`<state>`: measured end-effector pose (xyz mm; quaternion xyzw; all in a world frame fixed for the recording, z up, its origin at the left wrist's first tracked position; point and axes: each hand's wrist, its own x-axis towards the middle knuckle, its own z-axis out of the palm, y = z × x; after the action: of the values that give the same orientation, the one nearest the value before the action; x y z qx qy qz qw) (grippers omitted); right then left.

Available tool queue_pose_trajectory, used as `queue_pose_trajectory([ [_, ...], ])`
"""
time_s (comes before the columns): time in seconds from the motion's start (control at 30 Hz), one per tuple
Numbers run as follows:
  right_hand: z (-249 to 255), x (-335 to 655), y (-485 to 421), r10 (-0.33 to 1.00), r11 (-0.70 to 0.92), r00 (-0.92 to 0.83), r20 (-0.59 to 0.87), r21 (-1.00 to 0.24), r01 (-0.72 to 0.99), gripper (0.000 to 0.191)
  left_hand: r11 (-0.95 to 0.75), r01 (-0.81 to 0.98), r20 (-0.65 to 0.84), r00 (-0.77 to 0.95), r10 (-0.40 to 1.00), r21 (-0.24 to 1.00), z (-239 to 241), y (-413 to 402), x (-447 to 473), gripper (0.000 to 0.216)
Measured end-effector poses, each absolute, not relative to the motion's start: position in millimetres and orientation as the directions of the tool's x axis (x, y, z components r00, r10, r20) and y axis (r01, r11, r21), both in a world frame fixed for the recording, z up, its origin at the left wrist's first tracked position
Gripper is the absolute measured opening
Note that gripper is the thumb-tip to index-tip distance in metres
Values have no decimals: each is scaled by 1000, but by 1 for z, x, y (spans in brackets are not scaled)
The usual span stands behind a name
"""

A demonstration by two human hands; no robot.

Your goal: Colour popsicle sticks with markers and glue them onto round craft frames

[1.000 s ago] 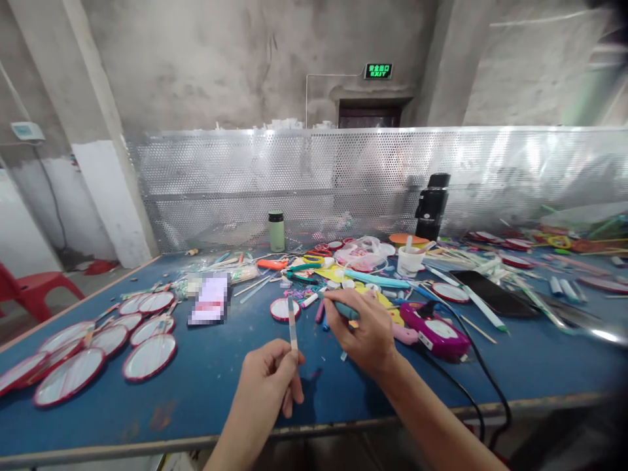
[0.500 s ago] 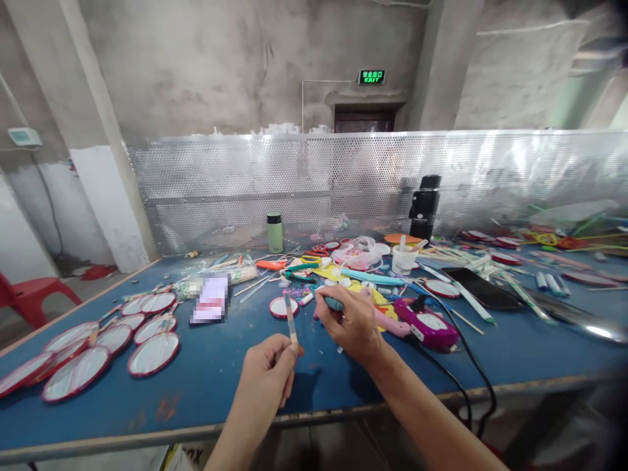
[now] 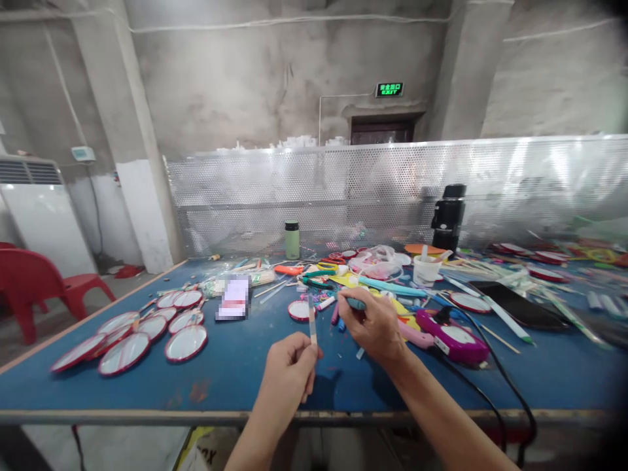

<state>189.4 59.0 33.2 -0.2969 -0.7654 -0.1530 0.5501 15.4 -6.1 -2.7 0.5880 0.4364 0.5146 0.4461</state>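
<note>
In the head view, a thin, pale strip (image 3: 312, 317) is being pinched upright between the thumb and forefinger of the left hand (image 3: 293, 363), above the near part of the blue table (image 3: 245, 379). A teal pen-like tool (image 3: 356, 303) is being gripped by the curled fingers of the right hand (image 3: 375, 324). The strip and the tool are being held near each other but apart, so no contact is being made between them. Part of a small red-rimmed disc (image 3: 297, 310) is being covered by the strip's upper end; whether the two are touching cannot be told.

As to progress, a cluster of larger red-rimmed discs (image 3: 186, 343) is being left untouched at the left, several overlapping; these are perhaps to be judged as finished pieces, though this is not being confirmed by anything visible. The strip is apparently being handled midway through a step, with its working by the tool not yet being done. Near the right forearm, a purple device (image 3: 456, 337) with black cables is being left unhandled.
</note>
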Motion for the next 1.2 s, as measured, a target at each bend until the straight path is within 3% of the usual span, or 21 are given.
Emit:
queue_pose_trajectory([
  [0.2,30,191,65,233,760,-202,951,-49,648,5,-231,58,227,71,971,971,-3,-6,17,24],
  [0.6,30,189,53,341,779,-235,910,-134,613,8,-235,95,227,89,970,967,-9,-8,15,33],
  [0.77,31,189,50,333,810,-306,892,-104,578,8,-228,98,220,83,972,969,-8,-9,15,33],
  [1.2,31,189,49,379,773,-269,885,-144,618,10,-189,76,183,87,979,979,-2,-14,13,36],
])
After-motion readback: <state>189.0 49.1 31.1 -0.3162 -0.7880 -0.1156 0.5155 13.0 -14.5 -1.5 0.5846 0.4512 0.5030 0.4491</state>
